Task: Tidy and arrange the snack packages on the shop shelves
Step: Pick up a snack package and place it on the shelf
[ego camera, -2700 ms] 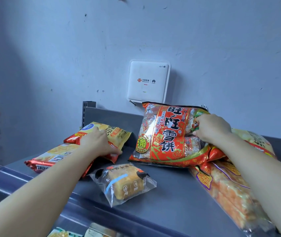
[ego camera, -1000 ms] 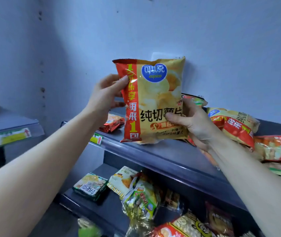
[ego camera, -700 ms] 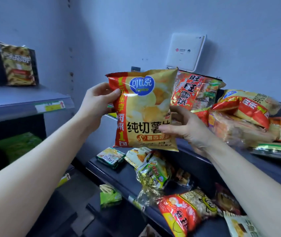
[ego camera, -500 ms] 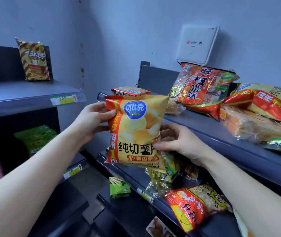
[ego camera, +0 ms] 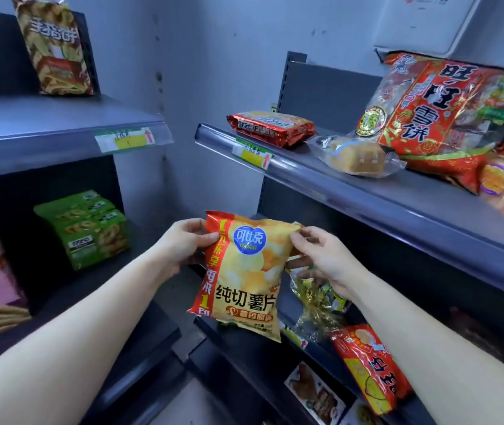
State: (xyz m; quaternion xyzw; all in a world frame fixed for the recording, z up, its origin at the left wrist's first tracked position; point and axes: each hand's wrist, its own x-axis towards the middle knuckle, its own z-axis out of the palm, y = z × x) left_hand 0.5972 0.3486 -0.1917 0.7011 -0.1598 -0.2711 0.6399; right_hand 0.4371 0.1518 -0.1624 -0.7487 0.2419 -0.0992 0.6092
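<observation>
Two grey metal shelving units meet in a corner of a shop, the right-hand unit's top shelf (ego camera: pixel 382 194) running across the upper right and the left-hand unit's top shelf (ego camera: pixel 45 124) across the upper left. On the right shelf a large red rice-cracker bag (ego camera: pixel 441 118) leans against the back panel, with a clear-wrapped bread roll (ego camera: pixel 356 156) lying in front of it and a flat red foil pack (ego camera: pixel 270 127) lying near the shelf's left end. A brown striped snack bag (ego camera: pixel 54 47) stands upright at the back of the left shelf, and a stack of green packs (ego camera: pixel 88 228) sits on the level below it. In front of the right unit's lower shelf, below the top one, a person holds a yellow crisp bag (ego camera: pixel 244 277) upright and facing the camera, its bottom edge just above the lower shelf's front lip. The left hand (ego camera: pixel 183 250) is clamped on the bag's upper left edge, thumb across the red stripe; the right hand (ego camera: pixel 321 259) pinches its upper right corner between thumb and forefinger. A red-and-yellow snack bag (ego camera: pixel 370 366) lies on the lower shelf under the right forearm, beside a crinkled gold-wrapped pack (ego camera: pixel 315 305) just below the right hand. Yellow price labels (ego camera: pixel 253 154) sit in the clear strips along both top shelf edges.
</observation>
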